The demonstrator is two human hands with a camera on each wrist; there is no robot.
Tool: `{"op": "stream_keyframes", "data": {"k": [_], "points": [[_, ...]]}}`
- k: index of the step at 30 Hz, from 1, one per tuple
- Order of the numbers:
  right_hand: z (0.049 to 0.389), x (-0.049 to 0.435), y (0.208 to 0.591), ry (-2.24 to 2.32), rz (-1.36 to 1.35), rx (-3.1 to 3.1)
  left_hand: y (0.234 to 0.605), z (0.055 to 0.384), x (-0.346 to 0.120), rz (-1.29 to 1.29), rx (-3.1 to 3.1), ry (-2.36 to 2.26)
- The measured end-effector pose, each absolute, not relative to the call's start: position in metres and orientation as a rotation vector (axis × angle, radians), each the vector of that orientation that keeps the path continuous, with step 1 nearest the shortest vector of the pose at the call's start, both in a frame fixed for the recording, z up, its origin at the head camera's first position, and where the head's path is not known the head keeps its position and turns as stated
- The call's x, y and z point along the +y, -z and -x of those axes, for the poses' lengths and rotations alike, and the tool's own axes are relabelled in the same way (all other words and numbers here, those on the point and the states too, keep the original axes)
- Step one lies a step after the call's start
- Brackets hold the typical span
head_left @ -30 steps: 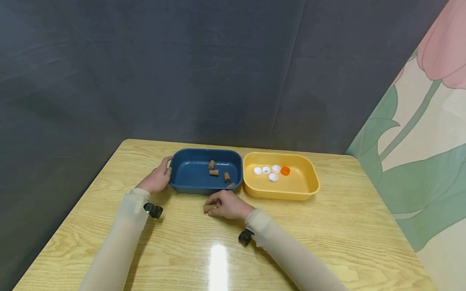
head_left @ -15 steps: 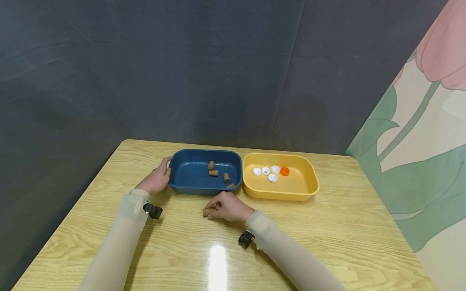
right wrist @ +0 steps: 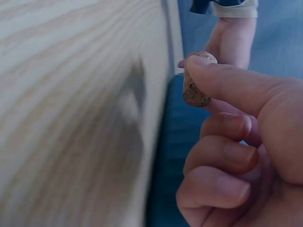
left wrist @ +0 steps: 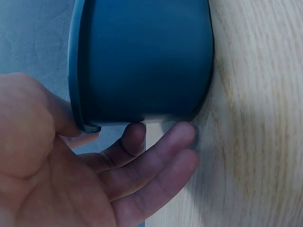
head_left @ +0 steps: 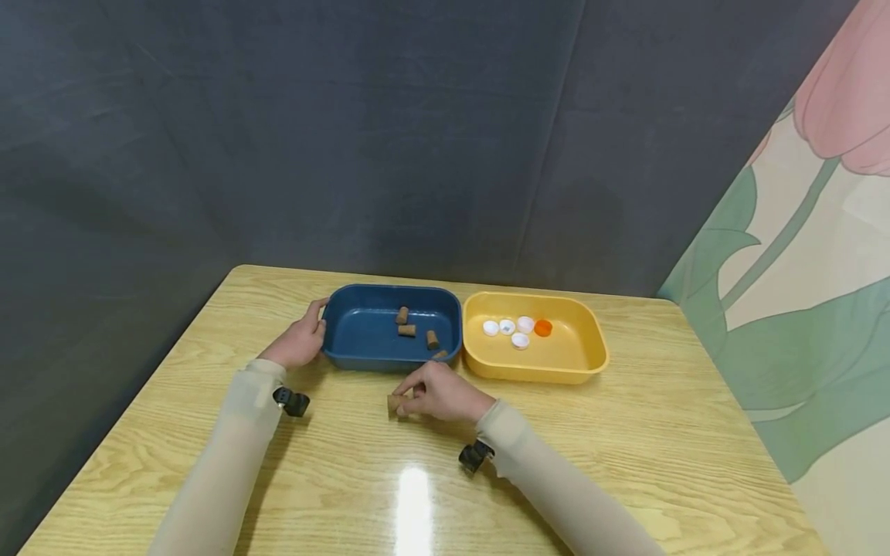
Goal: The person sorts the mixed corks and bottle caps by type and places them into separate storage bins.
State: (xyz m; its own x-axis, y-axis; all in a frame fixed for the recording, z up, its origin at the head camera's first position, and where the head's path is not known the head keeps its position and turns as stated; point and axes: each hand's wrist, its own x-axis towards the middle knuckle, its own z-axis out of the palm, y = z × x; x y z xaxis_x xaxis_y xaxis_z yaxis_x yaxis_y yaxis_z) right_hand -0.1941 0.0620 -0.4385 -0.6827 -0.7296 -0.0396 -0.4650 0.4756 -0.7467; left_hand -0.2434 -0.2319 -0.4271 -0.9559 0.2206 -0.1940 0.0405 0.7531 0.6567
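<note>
My left hand (head_left: 299, 342) rests at the left end of the blue bin (head_left: 358, 363), thumb and index finger at its rim. In the left wrist view the other fingers (left wrist: 161, 184) lie loosely against the outside of the bin's end. My right hand (head_left: 445, 394), just in front of the bin, pinches a cork stopper (right wrist: 193, 92) between thumb and index finger. The remaining fingers (right wrist: 220, 156) are curled in below it. Several more corks (head_left: 406, 330) lie inside the blue bin, toward its right side.
A yellow bin (head_left: 542, 374) stands right beside the blue one. In it are several white bottle caps (head_left: 520, 340) and an orange cap (head_left: 543, 328). Both bins stand toward the far edge of the wooden table (head_left: 334, 479), before a dark cloth (head_left: 417, 154).
My right hand keeps its hold on the cork in front of the blue bin, and the cork has turned slightly. The left hand and both bins have stayed in place.
</note>
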Motion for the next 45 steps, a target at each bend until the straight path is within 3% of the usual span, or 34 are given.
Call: {"op": "stream_keyframes", "data": {"k": [10, 21, 45], "points": [[0.203, 0.070, 0.412, 1.073, 1.012, 2.419, 0.424, 0.242, -0.230, -0.202, 2.692, -0.987], [0.240, 0.082, 0.387, 1.033, 0.864, 2.519, 0.425, 0.244, -0.231, -0.202, 2.683, -0.987], [0.307, 0.055, 0.388, 0.604, 0.730, 2.720, 0.424, 0.242, -0.228, -0.204, 2.688, -0.990]]}}
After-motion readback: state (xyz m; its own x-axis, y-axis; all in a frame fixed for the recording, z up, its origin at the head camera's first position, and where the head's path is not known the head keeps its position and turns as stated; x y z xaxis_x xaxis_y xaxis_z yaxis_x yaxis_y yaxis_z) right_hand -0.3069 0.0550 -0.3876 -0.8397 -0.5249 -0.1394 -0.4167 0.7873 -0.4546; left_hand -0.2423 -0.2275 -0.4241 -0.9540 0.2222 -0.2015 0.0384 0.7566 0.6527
